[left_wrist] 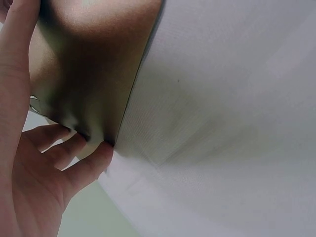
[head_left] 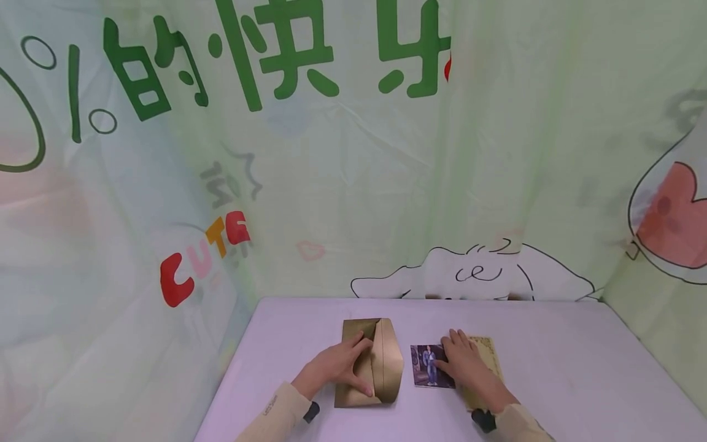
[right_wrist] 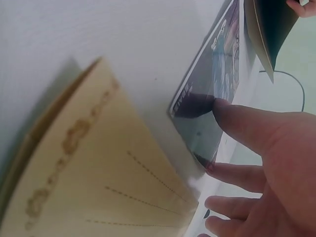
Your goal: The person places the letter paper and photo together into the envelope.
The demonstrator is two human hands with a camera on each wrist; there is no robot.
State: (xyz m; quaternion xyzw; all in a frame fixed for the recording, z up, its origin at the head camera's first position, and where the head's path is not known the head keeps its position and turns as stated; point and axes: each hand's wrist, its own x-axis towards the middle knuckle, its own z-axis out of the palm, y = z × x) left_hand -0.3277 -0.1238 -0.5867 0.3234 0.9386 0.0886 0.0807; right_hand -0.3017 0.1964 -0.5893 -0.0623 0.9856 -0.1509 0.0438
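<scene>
A gold paper envelope (head_left: 364, 393) lies on the table, its pointed flap (head_left: 391, 362) folded out to the right. My left hand (head_left: 345, 362) rests over its opening, thumb and fingers spread apart; in the left wrist view the fingertips (left_wrist: 106, 150) touch the envelope's edge. To the right is a glossy photo card (head_left: 422, 368) of a person in blue clothes. My right hand (head_left: 466, 362) holds its right side, with the thumb (right_wrist: 229, 111) on the card and the index fingertip at a corner. Partly under that hand sits a cream folded card (head_left: 486, 353) with a brown ornamental border.
The white table (head_left: 563, 362) has its back edge against a hanging printed curtain (head_left: 353, 202). Curtain sides also close in the table on the left and right. Dark wrist cameras (head_left: 483, 420) are strapped at both sleeves.
</scene>
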